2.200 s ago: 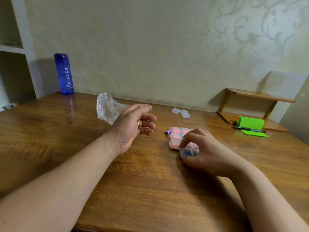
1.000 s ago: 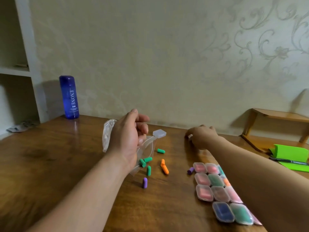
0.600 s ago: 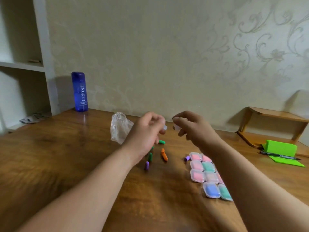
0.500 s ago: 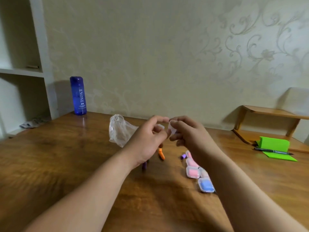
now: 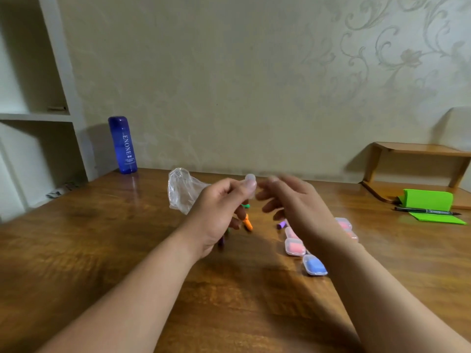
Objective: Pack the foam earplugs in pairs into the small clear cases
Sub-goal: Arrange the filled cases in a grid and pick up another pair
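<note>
My left hand [image 5: 219, 210] pinches a small clear case [image 5: 250, 184] above the table, lid end up. Just to its right my right hand [image 5: 293, 202] hovers with fingers spread and relaxed, blurred, holding nothing. Under the hands lie loose foam earplugs: an orange one [image 5: 247, 223], a green one [image 5: 246, 206], a purple one [image 5: 281, 224] and another purple one [image 5: 222, 241], partly hidden. Filled cases lie in a group to the right: a pink one [image 5: 295, 247], a blue one [image 5: 314, 264], more behind my right forearm.
A crumpled clear plastic bag [image 5: 182, 191] lies behind my left hand. A blue bottle [image 5: 122, 145] stands at the back left of the wooden table [image 5: 102, 250]. A small wooden shelf [image 5: 418, 161], green notepads [image 5: 428, 200] and a pen [image 5: 428, 212] are at the right.
My right hand fetched a clear case from the back of the table and brought it to my left hand. Now the left hand holds it alone and the right hand has let go.
</note>
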Demonstrator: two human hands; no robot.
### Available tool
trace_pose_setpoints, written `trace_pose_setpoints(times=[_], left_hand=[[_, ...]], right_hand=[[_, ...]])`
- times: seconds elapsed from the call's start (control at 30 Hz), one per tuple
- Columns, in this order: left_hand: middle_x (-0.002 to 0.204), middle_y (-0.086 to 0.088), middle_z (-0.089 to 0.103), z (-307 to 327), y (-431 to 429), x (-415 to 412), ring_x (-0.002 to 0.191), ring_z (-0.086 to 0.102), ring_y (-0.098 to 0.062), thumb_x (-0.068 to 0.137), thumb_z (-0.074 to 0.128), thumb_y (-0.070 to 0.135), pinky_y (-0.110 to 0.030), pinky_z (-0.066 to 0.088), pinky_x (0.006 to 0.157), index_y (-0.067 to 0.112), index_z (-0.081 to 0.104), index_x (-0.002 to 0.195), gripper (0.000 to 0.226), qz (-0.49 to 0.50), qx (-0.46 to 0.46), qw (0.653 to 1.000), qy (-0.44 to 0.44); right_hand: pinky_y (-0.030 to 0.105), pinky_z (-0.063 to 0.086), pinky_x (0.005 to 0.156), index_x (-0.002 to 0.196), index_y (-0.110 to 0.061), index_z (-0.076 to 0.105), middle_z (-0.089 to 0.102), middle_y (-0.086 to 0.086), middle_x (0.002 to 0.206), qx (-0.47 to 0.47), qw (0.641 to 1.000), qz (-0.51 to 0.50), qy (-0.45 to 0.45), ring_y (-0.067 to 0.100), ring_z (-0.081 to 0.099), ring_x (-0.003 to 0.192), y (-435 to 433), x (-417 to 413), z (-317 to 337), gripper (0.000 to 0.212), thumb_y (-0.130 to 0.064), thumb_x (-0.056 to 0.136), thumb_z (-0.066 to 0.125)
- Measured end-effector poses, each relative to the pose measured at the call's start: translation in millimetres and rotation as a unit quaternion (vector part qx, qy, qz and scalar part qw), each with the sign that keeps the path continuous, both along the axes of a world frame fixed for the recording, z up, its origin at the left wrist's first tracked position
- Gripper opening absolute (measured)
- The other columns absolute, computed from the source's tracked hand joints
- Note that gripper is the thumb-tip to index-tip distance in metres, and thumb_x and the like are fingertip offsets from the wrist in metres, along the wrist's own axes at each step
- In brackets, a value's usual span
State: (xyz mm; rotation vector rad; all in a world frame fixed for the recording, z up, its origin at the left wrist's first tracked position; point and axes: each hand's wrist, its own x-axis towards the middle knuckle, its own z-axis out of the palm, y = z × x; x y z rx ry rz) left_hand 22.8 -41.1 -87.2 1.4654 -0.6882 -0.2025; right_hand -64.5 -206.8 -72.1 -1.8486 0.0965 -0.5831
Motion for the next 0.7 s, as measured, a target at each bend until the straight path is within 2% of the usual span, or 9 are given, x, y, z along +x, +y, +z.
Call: trace_pose_setpoints(times=[0.03,0.1,0.17,0.27,0.37,0.47,0.57,0.7], left_hand=[[0.088,0.000,0.068,0.5,0.4,0.4,0.077,0.062,-0.016,0.092,0.072,0.065,-0.029,0.048,0.060,0.014,0.076,0.108,0.053,-0.004,-0.013,0.999,0.036],[0.085,-0.004,0.061,-0.4,1.1,0.6,0.071,0.059,-0.016,0.092,0.067,0.065,-0.027,0.045,0.057,0.016,0.078,0.101,0.051,-0.018,-0.012,0.998,0.057],[0.082,-0.006,0.059,-0.5,1.2,-1.2,0.066,0.058,-0.016,0.093,0.064,0.068,-0.027,0.043,0.055,0.019,0.079,0.098,0.052,-0.032,0.001,0.998,0.051],[0.082,-0.009,0.061,-0.1,0.1,-1.9,0.065,0.061,-0.018,0.097,0.057,0.069,-0.028,0.045,0.054,0.003,0.071,0.108,0.068,-0.035,0.014,0.998,0.054],[0.099,-0.015,0.069,1.2,0.4,-1.5,0.076,0.067,-0.023,0.108,0.055,0.051,-0.035,0.057,0.061,0.008,0.068,0.119,0.047,-0.046,-0.006,0.997,0.062],[0.117,-0.019,0.072,0.2,0.6,-0.8,0.090,0.074,-0.028,0.107,0.064,0.030,-0.048,0.065,0.081,0.015,0.063,0.132,0.030,-0.057,-0.014,0.998,0.036],[0.114,-0.016,0.076,-0.7,-0.3,-1.6,0.092,0.076,-0.025,0.105,0.066,0.022,-0.045,0.065,0.084,0.017,0.064,0.132,0.028,-0.058,-0.008,0.998,0.011],[0.114,-0.024,0.073,0.4,0.5,-2.8,0.089,0.075,-0.023,0.105,0.066,0.019,-0.044,0.065,0.084,0.022,0.067,0.132,0.027,-0.065,-0.008,0.998,-0.004]], right_hand=[[0.028,0.055,0.076,0.124,-0.029,0.072,0.078,-0.008,0.109,-0.035,0.999,0.009,-0.020,0.010,0.074,0.097,0.7,-1.9,2.1,0.022,-0.037,0.106,0.062],[0.025,0.057,0.086,0.133,-0.037,0.067,0.075,-0.012,0.121,-0.064,0.995,0.064,-0.042,0.005,0.072,0.111,3.4,-3.8,3.0,0.031,-0.031,0.102,0.070],[0.022,0.056,0.085,0.130,-0.032,0.069,0.077,-0.010,0.118,-0.073,0.993,0.082,-0.051,0.005,0.073,0.110,7.1,-4.6,2.0,0.030,-0.031,0.100,0.072],[0.025,0.054,0.083,0.123,-0.029,0.074,0.080,-0.008,0.109,-0.059,0.995,0.068,-0.050,0.005,0.075,0.102,8.6,-2.5,2.0,0.023,-0.027,0.100,0.073],[0.030,0.055,0.082,0.119,-0.031,0.075,0.081,-0.009,0.104,-0.008,0.998,0.041,-0.046,0.007,0.075,0.096,4.0,-1.7,1.5,0.020,-0.028,0.100,0.073],[0.033,0.057,0.079,0.117,-0.029,0.077,0.081,-0.005,0.103,0.012,0.999,0.026,-0.037,0.014,0.076,0.095,-1.5,-0.2,-2.3,0.017,-0.031,0.100,0.073],[0.030,0.057,0.077,0.118,-0.028,0.078,0.081,-0.003,0.103,0.027,0.999,0.034,-0.017,0.015,0.077,0.096,-3.3,1.0,-2.5,0.020,-0.032,0.100,0.073],[0.034,0.057,0.077,0.112,-0.020,0.077,0.081,0.003,0.098,0.068,0.997,0.019,-0.004,0.019,0.077,0.094,-4.1,5.5,-5.1,0.019,-0.033,0.097,0.077]])
